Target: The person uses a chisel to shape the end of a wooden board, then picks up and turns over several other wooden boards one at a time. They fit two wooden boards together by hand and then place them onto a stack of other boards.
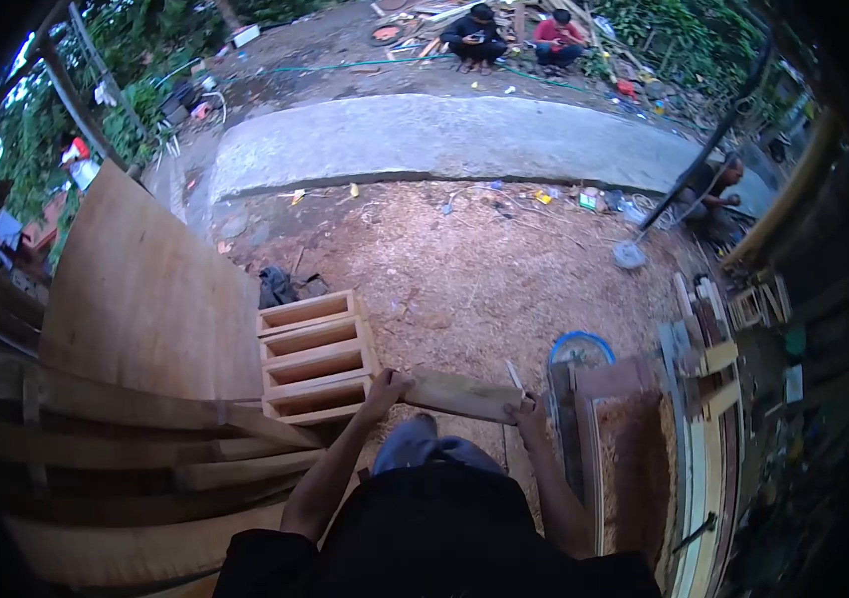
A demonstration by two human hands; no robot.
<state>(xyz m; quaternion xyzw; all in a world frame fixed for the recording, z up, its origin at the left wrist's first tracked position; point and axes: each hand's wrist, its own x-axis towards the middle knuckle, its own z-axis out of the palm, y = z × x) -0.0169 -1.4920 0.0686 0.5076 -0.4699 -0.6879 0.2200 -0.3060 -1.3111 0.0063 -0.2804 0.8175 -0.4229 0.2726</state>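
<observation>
A short wooden board point(466, 394) spans the space between my hands, in front of my body. My left hand point(388, 389) grips its left end, fingers curled over the edge. At the other end my right hand point(529, 411) is closed on the board, thumb on the upper face. Just left of my left hand stands a stack of open wooden boxes point(317, 357). To the right of my right hand is a workbench-like wooden block point(634, 384) with wood shavings on it.
A plywood sheet point(150, 289) leans at left above long planks point(136, 448). Wood strips point(708, 439) lie at right near a blue hoop point(582, 344). Shavings cover the ground before a concrete slab point(444, 135). Two people point(474, 40) squat far back; another person point(713, 194) crouches at right.
</observation>
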